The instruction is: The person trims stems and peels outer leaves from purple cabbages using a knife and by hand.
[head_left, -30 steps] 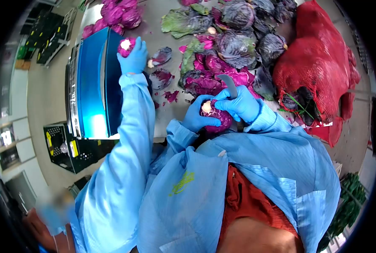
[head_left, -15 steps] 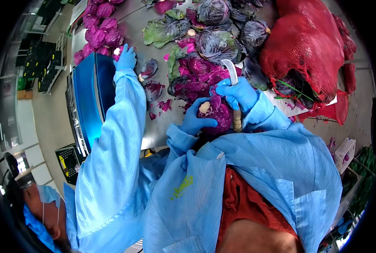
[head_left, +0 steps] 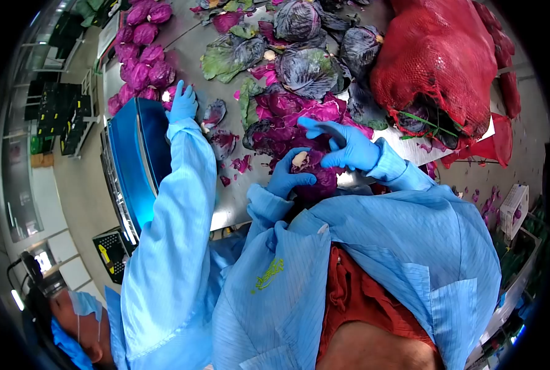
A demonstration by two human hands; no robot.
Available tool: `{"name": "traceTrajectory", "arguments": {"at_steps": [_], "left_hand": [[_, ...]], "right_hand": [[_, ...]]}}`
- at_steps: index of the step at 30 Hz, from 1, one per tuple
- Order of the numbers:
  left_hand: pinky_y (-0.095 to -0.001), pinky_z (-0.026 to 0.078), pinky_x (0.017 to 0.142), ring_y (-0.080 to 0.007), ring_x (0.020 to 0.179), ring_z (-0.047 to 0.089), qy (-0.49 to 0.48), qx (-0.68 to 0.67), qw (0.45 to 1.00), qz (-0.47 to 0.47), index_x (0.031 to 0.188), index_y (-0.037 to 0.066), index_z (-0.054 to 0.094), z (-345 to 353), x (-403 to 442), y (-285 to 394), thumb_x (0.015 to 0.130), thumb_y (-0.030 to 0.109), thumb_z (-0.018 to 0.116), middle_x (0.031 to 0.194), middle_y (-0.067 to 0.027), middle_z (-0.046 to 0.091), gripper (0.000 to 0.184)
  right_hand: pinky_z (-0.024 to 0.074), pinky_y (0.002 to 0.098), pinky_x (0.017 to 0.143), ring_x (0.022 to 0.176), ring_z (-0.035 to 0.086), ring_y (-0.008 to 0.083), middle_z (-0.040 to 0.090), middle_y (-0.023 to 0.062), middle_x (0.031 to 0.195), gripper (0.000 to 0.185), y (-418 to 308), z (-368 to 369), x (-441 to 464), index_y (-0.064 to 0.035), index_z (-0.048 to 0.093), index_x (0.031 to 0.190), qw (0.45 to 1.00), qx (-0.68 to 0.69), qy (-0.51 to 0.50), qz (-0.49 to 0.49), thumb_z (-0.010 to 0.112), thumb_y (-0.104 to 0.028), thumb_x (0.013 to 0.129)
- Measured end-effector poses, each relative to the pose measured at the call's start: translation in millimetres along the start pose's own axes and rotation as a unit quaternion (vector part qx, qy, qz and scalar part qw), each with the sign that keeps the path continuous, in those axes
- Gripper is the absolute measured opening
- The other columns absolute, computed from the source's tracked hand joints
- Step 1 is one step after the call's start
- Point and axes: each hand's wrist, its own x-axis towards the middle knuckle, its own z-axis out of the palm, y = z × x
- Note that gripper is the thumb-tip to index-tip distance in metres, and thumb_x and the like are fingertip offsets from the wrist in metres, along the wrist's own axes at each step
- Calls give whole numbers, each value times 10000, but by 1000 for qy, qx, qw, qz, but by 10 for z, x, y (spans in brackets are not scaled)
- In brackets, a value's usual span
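My left hand (head_left: 290, 177) is closed around the side of a peeled red cabbage (head_left: 320, 179), whose pale cut stem faces up. Just right of it is my right hand (head_left: 354, 148), index finger stretched out and thumb apart, at the cabbage's upper edge. No knife shows now; the underside of that hand is hidden. Beyond both hands lies a heap of loose purple leaves (head_left: 290, 111). Whole dark-leaved cabbages (head_left: 306, 71) sit farther back on the metal table (head_left: 228, 209).
A co-worker's gloved hand (head_left: 182, 103) reaches toward piled peeled cabbages (head_left: 140, 74) on the left. Beside that arm stands a blue bin (head_left: 127, 160). A large red mesh sack (head_left: 438, 68) with cabbages inside lies at right. Leaf scraps (head_left: 224, 143) are scattered on the table.
The curved knife seen in my right hand is no longer visible. That hand has turned and its fingers have spread. My left hand still holds the cabbage.
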Motion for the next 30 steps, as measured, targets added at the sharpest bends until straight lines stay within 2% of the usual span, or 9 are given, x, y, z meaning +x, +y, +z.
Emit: {"name": "traceTrajectory", "arguments": {"at_steps": [2,8,11,15,17,19,22,26,30], "left_hand": [[-329,425,982,-184,1121,533,-11,-20,1000,-5,1268,22,482,3,38,-2,593,11,842,1216,-69,565,764],[-329,389,1019,-192,1156,515,-57,-16,998,-10,1284,25,473,27,82,-11,594,48,854,1240,-67,553,789],[-325,372,1036,-193,1165,507,-71,17,997,3,1273,27,482,79,81,19,574,66,867,1241,-64,553,798],[-338,345,1060,-204,1193,488,-105,44,991,69,1247,35,512,108,82,75,552,74,858,1244,-86,554,777],[-377,312,1093,-254,1242,467,-94,25,991,94,1283,17,481,32,68,-31,595,238,856,1309,-139,521,814],[-354,343,1066,-233,1208,488,-64,-14,993,101,1262,29,501,25,37,6,591,127,841,1270,-113,543,758],[-378,389,1040,-244,1176,516,-27,-182,982,48,1280,22,480,115,-75,81,622,103,780,1250,-115,550,728],[-386,418,1018,-241,1147,533,-3,-184,980,78,1289,40,477,141,-84,198,630,81,737,1249,-87,541,710],[-338,389,1025,-207,1171,508,4,-45,992,118,1295,48,482,-8,-56,115,587,22,782,1257,-66,536,769]], "right_hand": [[476,215,532,703,618,102,534,104,1289,729,126,10,99,-125,413,1406,988,-59,-24,-138,749,-85,760],[519,301,660,772,652,134,698,57,933,246,-3,88,54,-29,648,1068,1000,-28,7,13,662,-70,826],[515,261,602,693,627,100,690,51,873,214,-40,81,174,-12,640,1052,983,-165,64,-40,626,-92,854],[504,281,535,564,590,123,663,55,816,501,14,-56,292,-68,512,1327,974,-138,180,23,633,-200,859],[476,267,479,523,566,115,654,41,788,439,294,-150,338,-40,571,1245,917,-282,255,-119,635,-237,857],[451,259,438,489,543,106,647,34,763,377,322,-178,274,-28,624,1143,922,-272,265,-82,638,-270,854],[389,251,375,429,488,81,631,26,712,239,164,-68,84,-64,683,858,966,-40,208,150,629,-298,858],[367,196,361,445,472,39,619,-32,782,433,251,83,56,-115,558,1296,981,33,127,145,628,-218,881],[365,205,370,470,489,37,640,-9,906,424,200,205,129,-82,588,1255,994,52,91,38,675,-192,855]]}}
